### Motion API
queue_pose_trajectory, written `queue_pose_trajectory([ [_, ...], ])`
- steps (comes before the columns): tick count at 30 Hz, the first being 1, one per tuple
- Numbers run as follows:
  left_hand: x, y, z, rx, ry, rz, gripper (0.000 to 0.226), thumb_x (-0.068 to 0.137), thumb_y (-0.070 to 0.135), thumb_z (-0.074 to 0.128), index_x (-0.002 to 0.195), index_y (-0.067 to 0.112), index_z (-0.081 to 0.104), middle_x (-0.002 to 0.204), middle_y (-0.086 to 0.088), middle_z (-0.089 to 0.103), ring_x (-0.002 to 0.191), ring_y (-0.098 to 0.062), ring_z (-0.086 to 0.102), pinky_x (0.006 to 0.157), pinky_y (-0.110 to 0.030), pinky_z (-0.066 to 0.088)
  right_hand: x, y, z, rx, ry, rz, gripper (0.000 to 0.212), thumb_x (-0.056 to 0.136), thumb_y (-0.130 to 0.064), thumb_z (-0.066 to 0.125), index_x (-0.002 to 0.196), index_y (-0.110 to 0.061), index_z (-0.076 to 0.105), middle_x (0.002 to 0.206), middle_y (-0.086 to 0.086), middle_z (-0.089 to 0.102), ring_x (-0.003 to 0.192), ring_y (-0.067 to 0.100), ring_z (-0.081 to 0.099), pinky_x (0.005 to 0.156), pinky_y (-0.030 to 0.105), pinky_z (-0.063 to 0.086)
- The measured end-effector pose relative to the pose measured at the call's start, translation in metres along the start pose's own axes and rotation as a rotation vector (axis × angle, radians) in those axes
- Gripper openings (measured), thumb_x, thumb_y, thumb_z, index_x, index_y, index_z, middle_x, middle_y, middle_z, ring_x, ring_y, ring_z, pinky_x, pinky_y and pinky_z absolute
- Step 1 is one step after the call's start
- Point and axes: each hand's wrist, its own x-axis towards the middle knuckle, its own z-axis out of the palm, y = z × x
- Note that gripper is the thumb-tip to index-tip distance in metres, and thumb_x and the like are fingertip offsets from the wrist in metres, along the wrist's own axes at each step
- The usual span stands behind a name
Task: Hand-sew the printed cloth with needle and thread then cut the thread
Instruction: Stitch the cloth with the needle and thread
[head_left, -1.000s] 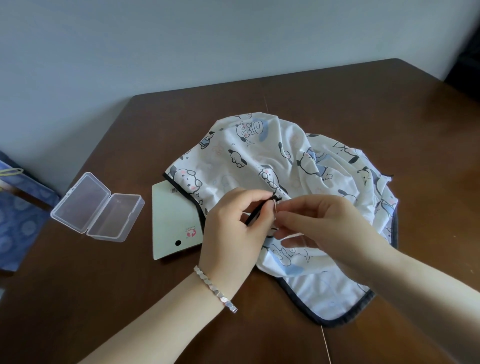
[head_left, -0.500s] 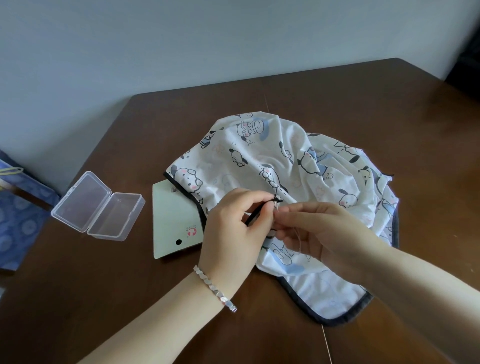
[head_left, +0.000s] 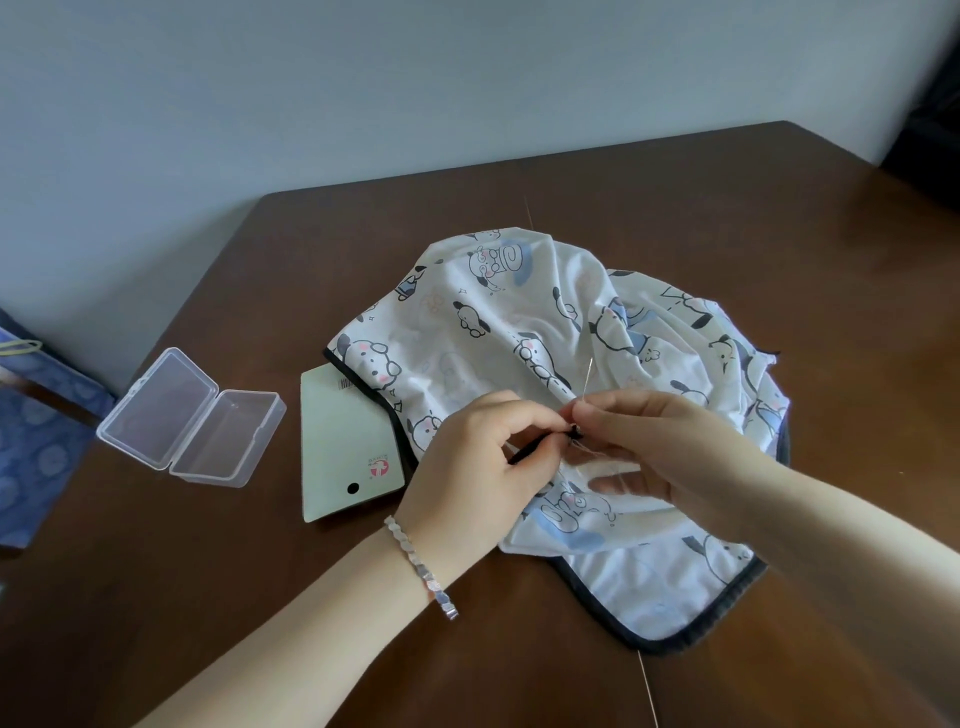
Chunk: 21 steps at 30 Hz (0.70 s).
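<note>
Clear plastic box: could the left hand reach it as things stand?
Probably yes. The box lies open on bare table left of the green card, with nothing in between; but the left hand pinches the cloth and must let go first.

Dark brown wooden table with three things on it

A printed cloth, white with cartoon dogs and a dark edging, lies crumpled over the middle of the tabletop, reaching towards the near edge. Its left edge overlaps the upper right part of a pale green card lying flat beside it. Left of the card, apart from it and near the table's left edge, a clear plastic box lies open, lid folded back flat. A thin seam crosses the tabletop, passing under the cloth
</note>
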Motion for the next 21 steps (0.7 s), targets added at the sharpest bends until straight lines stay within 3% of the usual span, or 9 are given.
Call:
queue_pose_trajectory([
  [4,-0.001,0.004,0.004,-0.034,-0.016,-0.016,0.009,0.08,0.017,0.063,0.084,0.018,0.071,0.071,0.01,0.056,0.061,-0.007,0.061,0.061,-0.03,0.054,0.005,0.009,0.001,0.022,0.207,-0.112,0.021,0.082,-0.01,0.064,0.065,-0.016,0.074,0.07,-0.004,0.067,0.08,0.014,0.053,0.073,0.023,0.038],
  [7,-0.002,0.006,0.006,0.002,-0.013,-0.001,0.014,0.076,0.02,0.058,0.08,0.014,0.071,0.07,0.006,0.058,0.06,-0.008,0.06,0.059,-0.027,0.052,0.015,0.01,0.002,0.171,0.292,-0.081,0.03,0.083,-0.006,0.061,0.055,-0.012,0.071,0.072,0.006,0.06,0.066,0.013,0.04,0.06,0.02,0.031],
  [9,-0.005,0.006,0.005,-0.007,-0.065,0.01,0.013,0.077,0.019,0.058,0.077,0.013,0.07,0.069,0.006,0.059,0.06,-0.008,0.06,0.058,-0.024,0.051,0.026,0.006,-0.006,0.366,0.339,-0.032,0.028,0.087,-0.004,0.055,0.062,-0.012,0.067,0.064,0.002,0.062,0.057,0.009,0.04,0.047,0.013,0.031],
  [12,-0.008,0.005,-0.001,-0.046,-0.014,-0.04,0.01,0.083,0.01,0.063,0.076,0.017,0.066,0.072,0.008,0.062,0.066,-0.002,0.061,0.059,-0.008,0.044,0.031,-0.005,-0.017,0.605,0.245,-0.021,0.019,0.093,-0.007,0.047,0.077,-0.011,0.056,0.06,0.0,0.066,0.045,0.002,0.05,0.036,0.009,0.034],
  [14,-0.005,0.002,-0.005,-0.18,0.053,-0.176,0.013,0.085,0.008,0.061,0.079,0.019,0.064,0.075,0.003,0.066,0.068,0.001,0.061,0.063,-0.008,0.045,0.029,-0.011,-0.016,0.782,0.145,-0.034,0.016,0.094,-0.006,0.044,0.08,-0.009,0.051,0.066,0.01,0.068,0.042,0.002,0.057,0.035,0.009,0.039],
  [16,-0.001,0.002,-0.006,-0.371,0.074,-0.318,0.007,0.086,0.01,0.059,0.085,0.013,0.066,0.079,-0.008,0.068,0.075,-0.007,0.062,0.072,-0.019,0.049,0.029,-0.016,-0.012,0.837,0.091,-0.091,0.017,0.095,-0.006,0.042,0.08,-0.007,0.048,0.071,0.015,0.069,0.051,0.009,0.066,0.043,0.014,0.05],
  [18,0.001,0.004,-0.007,-0.582,0.061,-0.427,0.009,0.089,0.012,0.056,0.086,0.005,0.061,0.088,-0.014,0.071,0.086,-0.022,0.067,0.083,-0.036,0.052,0.033,-0.02,-0.007,0.719,0.087,-0.184,0.021,0.098,-0.01,0.04,0.078,-0.01,0.048,0.071,0.014,0.068,0.065,0.021,0.071,0.061,0.026,0.059],
  [21,0.0,0.015,-0.012,-0.887,0.031,-0.509,0.012,0.092,0.002,0.044,0.082,0.0,0.049,0.085,-0.02,0.072,0.081,-0.03,0.07,0.074,-0.038,0.057,0.046,-0.023,-0.004,0.395,0.231,-0.295,0.021,0.098,-0.013,0.042,0.079,-0.012,0.051,0.065,0.007,0.068,0.074,0.026,0.068,0.079,0.038,0.055],
])
